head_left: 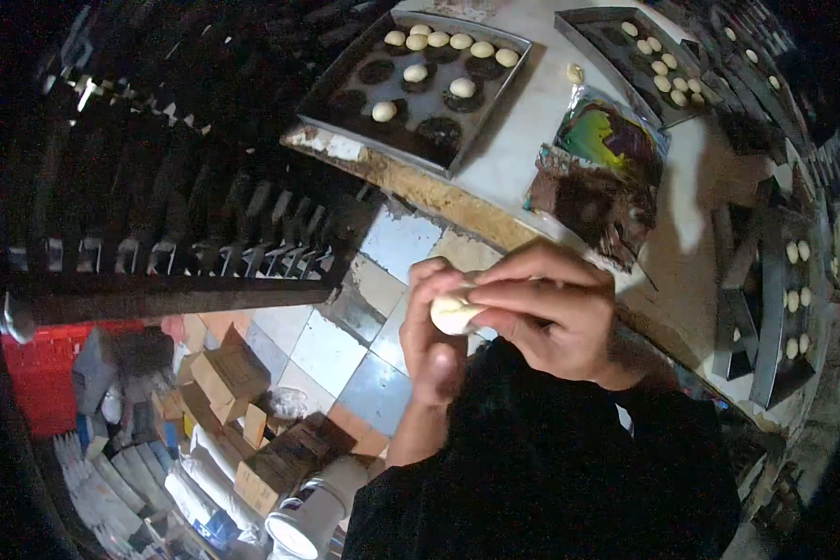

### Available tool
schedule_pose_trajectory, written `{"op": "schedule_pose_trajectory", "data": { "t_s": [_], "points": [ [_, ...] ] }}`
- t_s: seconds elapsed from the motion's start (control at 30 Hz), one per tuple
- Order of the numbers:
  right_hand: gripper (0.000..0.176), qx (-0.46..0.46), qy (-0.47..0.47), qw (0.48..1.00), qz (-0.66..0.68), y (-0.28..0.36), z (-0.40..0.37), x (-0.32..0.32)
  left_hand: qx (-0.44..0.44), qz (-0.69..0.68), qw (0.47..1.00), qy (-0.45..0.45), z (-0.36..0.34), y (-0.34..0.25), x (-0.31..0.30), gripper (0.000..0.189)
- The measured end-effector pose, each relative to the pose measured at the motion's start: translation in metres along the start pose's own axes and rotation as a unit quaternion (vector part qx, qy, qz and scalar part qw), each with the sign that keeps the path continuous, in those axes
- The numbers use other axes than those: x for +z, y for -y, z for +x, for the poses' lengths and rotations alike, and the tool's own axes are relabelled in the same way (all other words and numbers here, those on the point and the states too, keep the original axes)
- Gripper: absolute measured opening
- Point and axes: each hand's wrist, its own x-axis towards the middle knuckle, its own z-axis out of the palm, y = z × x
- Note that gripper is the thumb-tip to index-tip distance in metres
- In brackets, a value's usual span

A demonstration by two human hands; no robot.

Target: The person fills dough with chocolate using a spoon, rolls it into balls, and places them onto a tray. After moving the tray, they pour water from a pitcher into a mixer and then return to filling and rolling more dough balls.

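Between my two hands, in front of my chest, is a pale round dough ball. My left hand cups it from the left with curled fingers. My right hand pinches its upper right side between thumb and fingers. Beyond them on the table lies a block of dark brown filling on a colourful wrapper. A small dough piece is just behind the wrapper. At the upper left of the table, a dark metal tray holds several dough balls.
Another tray with dough balls stands at the table's back, and more trays are at the right. A dark rack stands at the left. Cardboard boxes, a white bucket and a red crate are on the floor side.
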Motion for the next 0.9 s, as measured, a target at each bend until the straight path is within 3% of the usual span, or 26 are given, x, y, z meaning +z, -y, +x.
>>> {"op": "schedule_pose_trajectory", "data": {
  "t_s": [0.1, 0.17, 0.2, 0.27, 0.33, 0.37, 0.4, 0.47, 0.5, 0.53, 0.57, 0.63, 0.67, 0.7, 0.73, 0.77, 0.83, 0.9],
  "points": [
    [0.026, 0.103, -0.007, 0.992, 0.073, -0.021, 0.027, -0.029, 0.034, -0.04, 0.998, 0.025, 0.041, 0.013, 0.014, 0.036],
    [0.027, 0.159, 0.015, 0.969, 0.187, -0.044, 0.028, -0.037, 0.127, 0.098, 0.983, 0.089, 0.078, 0.021, 0.016, 0.036],
    [0.028, 0.101, -0.006, 0.978, 0.183, -0.055, 0.029, -0.04, 0.17, 0.164, 0.964, 0.12, 0.091, 0.025, 0.019, 0.036],
    [0.03, -0.018, -0.049, 0.984, 0.169, -0.073, 0.034, -0.047, 0.224, 0.173, 0.955, 0.088, 0.116, 0.03, 0.034, 0.03],
    [0.032, -0.02, -0.064, 0.998, 0.02, -0.066, 0.044, -0.047, 0.244, 0.239, 0.94, -0.021, 0.131, 0.039, 0.049, 0.042],
    [0.03, -0.074, -0.083, 0.993, -0.027, -0.078, 0.045, -0.049, 0.241, 0.3, 0.923, -0.01, 0.137, 0.042, 0.043, 0.074],
    [0.028, -0.128, -0.103, 0.984, -0.074, -0.09, 0.045, -0.048, 0.184, 0.237, 0.953, -0.039, 0.142, 0.043, 0.054, 0.082],
    [0.029, -0.097, -0.128, 0.985, 0.068, -0.105, 0.052, -0.048, 0.07, 0.104, 0.988, -0.093, 0.156, 0.042, 0.082, 0.098],
    [0.03, -0.08, -0.14, 0.977, 0.139, -0.111, 0.055, -0.045, 0.06, 0.091, 0.994, 0.027, 0.161, 0.058, 0.056, 0.113],
    [0.023, -0.033, -0.146, 0.97, 0.194, -0.118, 0.057, -0.038, 0.128, 0.192, 0.966, 0.12, 0.187, 0.052, 0.047, 0.089],
    [0.019, 0.002, -0.107, 0.981, 0.159, -0.13, 0.055, -0.033, 0.134, 0.176, 0.965, 0.139, 0.195, 0.066, 0.037, 0.075],
    [0.011, 0.08, -0.032, 0.99, 0.107, -0.144, 0.065, -0.026, 0.126, 0.14, 0.975, 0.118, 0.213, 0.076, 0.024, 0.041],
    [0.006, 0.123, 0.005, 0.988, 0.088, -0.147, 0.075, -0.023, 0.123, 0.226, 0.959, 0.114, 0.22, 0.081, 0.004, 0.03],
    [0.009, 0.157, 0.015, 0.987, 0.033, -0.15, 0.079, -0.019, -0.003, 0.268, 0.963, 0.024, 0.215, 0.08, -0.003, 0.026],
    [0.012, 0.189, 0.025, 0.981, -0.023, -0.151, 0.082, -0.014, -0.039, 0.298, 0.954, 0.009, 0.214, 0.086, -0.018, 0.022],
    [0.016, 0.178, -0.005, 0.983, -0.053, -0.152, 0.089, -0.003, -0.075, 0.326, 0.943, -0.005, 0.213, 0.093, -0.032, 0.018],
    [0.024, 0.156, -0.069, 0.978, -0.119, -0.153, 0.102, 0.023, -0.012, 0.419, 0.903, 0.095, 0.203, 0.127, -0.092, 0.011],
    [0.033, 0.049, 0.014, 0.975, -0.217, -0.172, 0.103, 0.057, -0.201, 0.335, 0.914, 0.113, 0.189, 0.158, -0.129, 0.008]
  ]
}}
